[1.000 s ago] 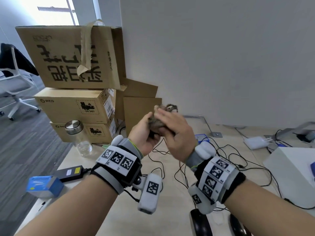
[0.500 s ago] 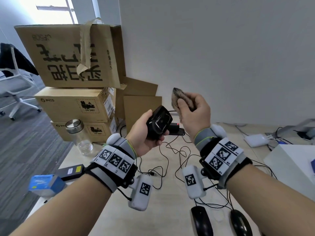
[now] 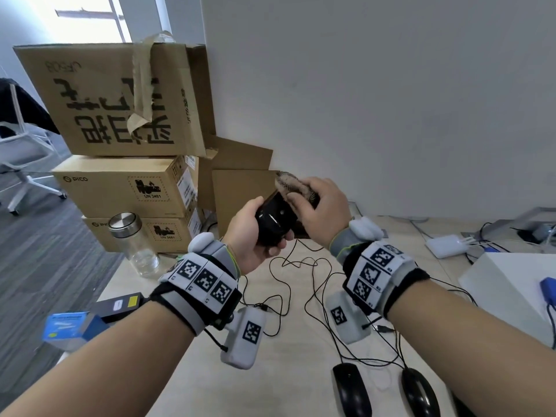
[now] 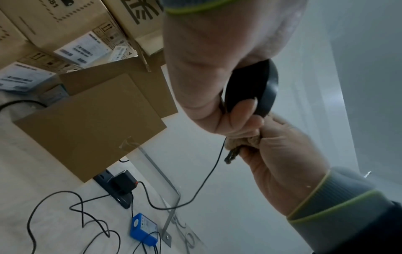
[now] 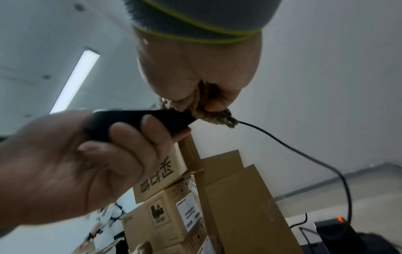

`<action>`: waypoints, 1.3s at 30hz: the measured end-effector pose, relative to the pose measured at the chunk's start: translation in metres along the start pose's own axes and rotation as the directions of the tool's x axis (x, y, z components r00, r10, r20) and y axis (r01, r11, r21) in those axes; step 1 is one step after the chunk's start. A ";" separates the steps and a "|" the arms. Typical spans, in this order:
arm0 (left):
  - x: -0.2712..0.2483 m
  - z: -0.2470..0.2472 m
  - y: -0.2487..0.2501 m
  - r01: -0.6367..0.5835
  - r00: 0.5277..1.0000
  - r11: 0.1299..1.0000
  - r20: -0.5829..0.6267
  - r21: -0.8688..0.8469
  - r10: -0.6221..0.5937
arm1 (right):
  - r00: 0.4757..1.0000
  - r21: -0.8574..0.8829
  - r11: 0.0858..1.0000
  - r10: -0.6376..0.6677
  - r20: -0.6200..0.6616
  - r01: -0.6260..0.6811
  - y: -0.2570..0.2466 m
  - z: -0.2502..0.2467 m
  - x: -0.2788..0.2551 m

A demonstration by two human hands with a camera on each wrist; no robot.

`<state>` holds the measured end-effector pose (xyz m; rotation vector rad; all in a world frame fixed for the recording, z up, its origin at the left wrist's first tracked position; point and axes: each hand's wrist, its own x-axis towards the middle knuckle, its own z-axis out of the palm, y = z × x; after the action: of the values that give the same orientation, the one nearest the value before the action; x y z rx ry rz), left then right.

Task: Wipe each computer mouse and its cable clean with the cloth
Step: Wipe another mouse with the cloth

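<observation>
Head view: my left hand (image 3: pixel 255 233) grips the mouse (image 3: pixel 275 219) above the counter (image 3: pixel 186 371).
Left wrist view: cable (image 4: pixel 208 173) hangs down.
Right wrist view: my right hand (image 5: pixel 195 68) pinches the cloth (image 5: pixel 195 110) against the mouse's cable end.

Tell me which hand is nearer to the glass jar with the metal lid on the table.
Left. The left hand, gripping the black mouse, is raised just right of the glass jar. The right hand, pressing the cloth to the mouse, lies beyond it, farther from the jar.
</observation>
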<state>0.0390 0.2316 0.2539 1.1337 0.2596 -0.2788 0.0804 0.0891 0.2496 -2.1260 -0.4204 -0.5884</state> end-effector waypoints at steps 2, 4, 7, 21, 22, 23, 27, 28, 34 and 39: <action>0.001 0.000 0.002 -0.002 1.000 1.000 -0.024 -0.020 0.001 | 1.000 0.009 1.000 0.022 -0.016 -0.021 -0.004 0.003 -0.003; 0.007 -0.001 0.003 -0.031 0.995 0.997 -0.102 -0.074 0.024 | 0.997 0.048 0.997 -0.068 0.024 0.066 -0.016 0.009 -0.016; 0.011 -0.003 0.003 -0.046 0.992 0.996 -0.121 -0.075 0.037 | 0.967 0.066 0.972 -0.230 0.113 0.224 -0.022 0.011 -0.031; 0.010 -0.006 0.005 -0.026 0.996 0.999 -0.082 0.048 0.030 | 0.996 0.076 0.996 -0.052 0.072 0.046 -0.014 0.010 -0.012; 0.008 -0.008 0.004 -0.012 0.998 0.998 -0.056 0.059 0.016 | 0.998 0.065 0.998 0.019 0.052 -0.023 -0.008 0.008 -0.004; 0.006 -0.010 0.003 0.001 1.000 0.998 -0.030 0.060 0.001 | 0.996 0.051 0.995 0.078 0.041 -0.080 -0.003 0.006 0.002; 0.004 -0.010 0.004 0.026 0.999 1.000 -0.029 0.002 -0.026 | 0.983 0.175 0.968 0.182 0.014 -0.182 -0.007 0.003 0.007; 0.005 -0.008 0.004 0.025 0.998 1.000 -0.051 -0.013 -0.026 | 0.981 0.216 0.958 0.195 -0.005 -0.189 -0.009 0.003 0.006; 0.018 -0.011 0.008 -0.081 0.978 0.987 -0.205 -0.142 0.050 | 0.975 0.190 0.980 -0.096 0.200 0.058 -0.022 0.015 -0.016; 0.016 -0.012 0.007 -0.006 0.993 0.986 -0.119 -0.166 -0.014 | 0.910 0.047 0.933 -0.358 0.209 0.356 -0.006 0.011 -0.018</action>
<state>0.0559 0.2436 0.2501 0.9862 0.3843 -0.1892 0.0654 0.0996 0.2382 -2.1258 -0.9476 -0.5589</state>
